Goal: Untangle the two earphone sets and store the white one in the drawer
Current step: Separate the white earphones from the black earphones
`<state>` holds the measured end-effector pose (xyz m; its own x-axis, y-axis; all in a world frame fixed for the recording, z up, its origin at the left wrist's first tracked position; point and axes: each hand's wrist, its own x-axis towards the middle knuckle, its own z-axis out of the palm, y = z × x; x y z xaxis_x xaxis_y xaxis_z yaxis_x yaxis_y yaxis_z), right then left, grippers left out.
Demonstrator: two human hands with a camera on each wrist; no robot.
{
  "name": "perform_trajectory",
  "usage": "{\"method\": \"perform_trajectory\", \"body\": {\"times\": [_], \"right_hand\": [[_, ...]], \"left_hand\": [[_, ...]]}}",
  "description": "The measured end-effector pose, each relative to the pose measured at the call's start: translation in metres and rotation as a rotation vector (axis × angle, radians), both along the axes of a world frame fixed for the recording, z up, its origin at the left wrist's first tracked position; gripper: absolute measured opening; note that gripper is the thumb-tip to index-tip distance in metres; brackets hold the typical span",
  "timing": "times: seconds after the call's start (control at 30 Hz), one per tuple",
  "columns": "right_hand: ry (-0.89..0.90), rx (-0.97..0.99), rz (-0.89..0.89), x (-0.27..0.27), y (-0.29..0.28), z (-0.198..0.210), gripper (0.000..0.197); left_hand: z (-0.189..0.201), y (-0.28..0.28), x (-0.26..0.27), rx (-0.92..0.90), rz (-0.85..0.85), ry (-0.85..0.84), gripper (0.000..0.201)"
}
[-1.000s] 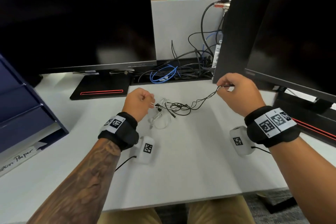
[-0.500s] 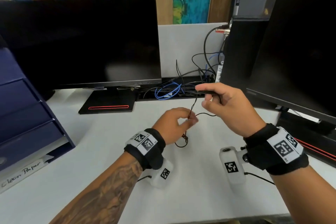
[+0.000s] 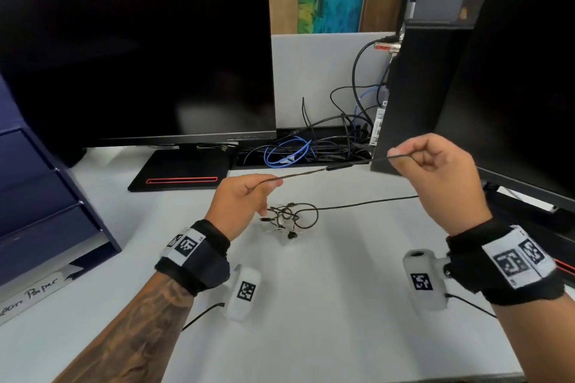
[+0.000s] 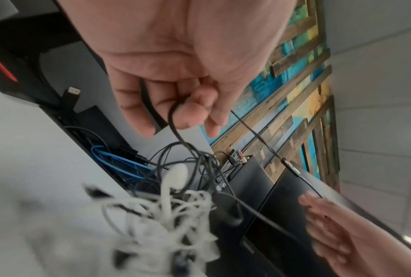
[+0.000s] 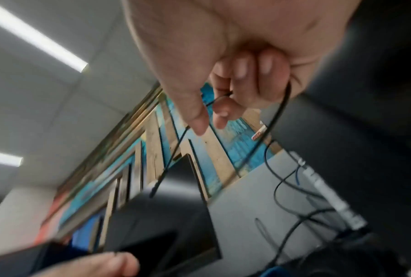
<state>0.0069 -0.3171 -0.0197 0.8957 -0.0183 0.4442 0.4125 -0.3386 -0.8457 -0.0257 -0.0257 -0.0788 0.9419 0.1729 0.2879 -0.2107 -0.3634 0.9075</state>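
We have drawn our hands apart since half a second ago, when they were bunched close together over the knot. Now a stretch of the black earphone cable (image 3: 339, 167) runs taut in the air between them: our left hand (image 3: 245, 199) pinches one end of that stretch between thumb and forefinger, and our right hand (image 3: 441, 177), off to the right and slightly farther, pinches the other end the same way, its remaining fingers curled in. Both grips are closed on the black cable and on nothing else that we can see.

A second run of the black cable sags from the right hand back down to the tangle (image 3: 289, 218), which lies on the desk (image 3: 311, 320) just right of our left hand. In the left wrist view the white earphones (image 4: 173, 202) sit bunched in that tangle, with black loops still threaded through them.

We judge that this pull has freed a length of black cable but not parted the sets. The white one remains knotted on the desk, well apart from the blue drawer unit (image 3: 40, 196) at the far left, so storing it is not yet in reach.
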Motion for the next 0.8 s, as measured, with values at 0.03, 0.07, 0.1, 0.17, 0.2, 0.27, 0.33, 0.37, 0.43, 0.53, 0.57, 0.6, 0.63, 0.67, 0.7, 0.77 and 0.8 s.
{"method": "perform_trajectory", "body": {"times": [0.03,0.07,0.1,0.17,0.2,0.27,0.33,0.37,0.43,0.53,0.57,0.6,0.63,0.67,0.7,0.77,0.8], "right_hand": [[-0.07,-0.107,-0.048,0.0,-0.005,-0.003,0.011],[-0.133,-0.222,-0.1,0.001,-0.009,-0.006,0.012],[-0.192,-0.345,-0.161,0.0,-0.012,-0.009,0.012],[-0.279,-0.49,-0.233,-0.002,-0.014,-0.01,0.009],[-0.289,-0.477,-0.216,-0.002,-0.014,-0.011,0.009],[-0.192,-0.222,-0.104,0.001,-0.013,-0.009,0.007],[0.067,0.278,0.085,0.005,-0.008,-0.002,0.012],[0.239,0.532,0.187,0.005,-0.005,0.002,0.016],[0.455,0.693,0.264,0.004,-0.005,0.005,0.026],[0.32,0.345,0.145,0.004,-0.01,0.001,0.033],[0.226,0.203,0.086,0.003,-0.011,-0.001,0.035],[0.136,0.07,0.023,0.003,-0.012,-0.002,0.037],[0.056,-0.052,-0.032,0.003,-0.014,-0.003,0.037],[-0.009,-0.15,-0.072,0.004,-0.016,-0.004,0.035],[-0.057,-0.225,-0.101,0.004,-0.016,-0.005,0.034],[-0.112,-0.325,-0.155,0.001,-0.014,-0.009,0.033],[-0.123,-0.356,-0.184,0.0,-0.013,-0.01,0.032]], "left_hand": [[-0.002,0.004,0.0,0.03,0.006,-0.002,0.015],[-0.004,0.006,-0.001,0.066,0.002,-0.005,0.014],[-0.005,0.008,-0.001,0.109,-0.005,-0.009,0.014],[-0.007,0.009,-0.002,0.193,-0.024,-0.016,0.014],[-0.007,0.009,-0.002,0.208,-0.034,-0.014,0.013],[-0.006,0.008,-0.003,0.198,-0.032,-0.012,0.014],[-0.005,0.006,-0.004,0.137,-0.02,-0.015,0.014],[-0.005,0.005,-0.005,0.095,-0.015,-0.01,0.013],[-0.005,0.005,-0.007,0.043,-0.012,-0.002,0.013],[-0.007,0.011,-0.007,0.038,0.011,-0.012,0.012],[-0.007,0.014,-0.007,0.039,0.024,-0.008,0.012],[-0.008,0.018,-0.006,0.048,0.031,0.001,0.012],[-0.008,0.021,-0.006,0.066,0.031,0.015,0.013],[-0.008,0.023,-0.006,0.087,0.023,0.026,0.013],[-0.008,0.024,-0.006,0.11,0.015,0.029,0.013],[-0.007,0.024,-0.006,0.164,0.006,0.023,0.013],[-0.007,0.023,-0.007,0.197,0.002,0.023,0.013]]}}
